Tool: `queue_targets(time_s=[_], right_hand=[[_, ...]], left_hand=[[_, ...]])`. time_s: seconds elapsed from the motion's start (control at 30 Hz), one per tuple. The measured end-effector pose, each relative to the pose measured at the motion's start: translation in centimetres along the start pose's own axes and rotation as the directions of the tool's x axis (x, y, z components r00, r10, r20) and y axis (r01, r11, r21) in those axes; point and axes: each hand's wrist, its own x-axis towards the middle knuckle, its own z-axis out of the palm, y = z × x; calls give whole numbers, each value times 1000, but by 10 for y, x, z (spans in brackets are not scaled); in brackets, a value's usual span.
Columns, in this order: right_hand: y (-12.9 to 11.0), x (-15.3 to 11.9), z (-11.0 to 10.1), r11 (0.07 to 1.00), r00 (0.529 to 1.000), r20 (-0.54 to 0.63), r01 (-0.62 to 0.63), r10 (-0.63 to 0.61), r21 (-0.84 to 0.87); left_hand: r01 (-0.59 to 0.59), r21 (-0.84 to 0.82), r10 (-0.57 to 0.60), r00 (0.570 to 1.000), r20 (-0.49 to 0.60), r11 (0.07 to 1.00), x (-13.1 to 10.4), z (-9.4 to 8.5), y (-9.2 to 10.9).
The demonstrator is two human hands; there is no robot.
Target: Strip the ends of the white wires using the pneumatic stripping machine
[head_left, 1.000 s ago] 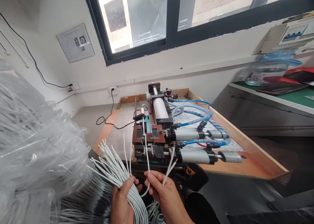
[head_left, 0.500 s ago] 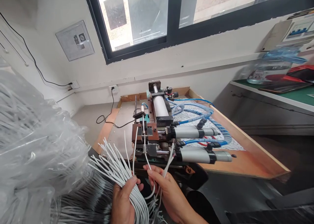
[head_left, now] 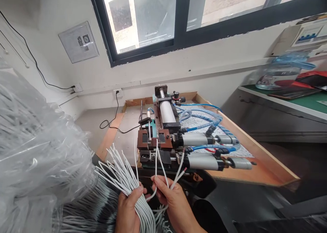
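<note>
My left hand (head_left: pixel 129 207) is wrapped round a thick bundle of white cables (head_left: pixel 144 209), whose ends fan out up and to the left. One cable stands apart above my left thumb. My right hand (head_left: pixel 177 200) pinches a few white cables (head_left: pixel 162 165) between thumb and fingers; two of these point up at the front of the machine. Others stick out to the right past the knuckles, one with a reddish tip (head_left: pixel 185 169). Just beyond both hands sits a pneumatic wire-stripping machine (head_left: pixel 154 139), its jaw blocks apart. Whether the cable tips touch it, I cannot tell.
Clear plastic wrapping (head_left: pixel 46 141) covers a large pile of cables at the left. Air cylinders (head_left: pixel 195 139) and blue hoses (head_left: pixel 201 112) extend to the machine's right, inside a wooden-edged tray (head_left: pixel 265 158). A green-topped shelf (head_left: pixel 301 103) carries a large plastic bottle (head_left: pixel 279 71).
The machine's jaw blocks have moved apart, and the cylinder ends have shifted right. The cable that was between the jaws has come out, and my right hand now holds another upright cable beside it.
</note>
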Motion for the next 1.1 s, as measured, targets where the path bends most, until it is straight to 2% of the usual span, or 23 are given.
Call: queue_targets(time_s=[0.3,0.57,0.9,1.1], right_hand=[[4,1,-6,1000,999,34,-15,15,-8],[4,2,-4,999,999,-50,-3,5,38],[-2,9,-2,997,997,33,-71,71,-10],[-4,13,9,992,967,221,-121,125,-31]], left_hand=[[-15,9,15,999,-41,1000,3,1,-5],[-28,10,28,996,-84,1000,2,4,-2],[-44,35,46,996,-80,998,-1,3,-2],[-78,71,80,997,-20,994,-1,2,-3]])
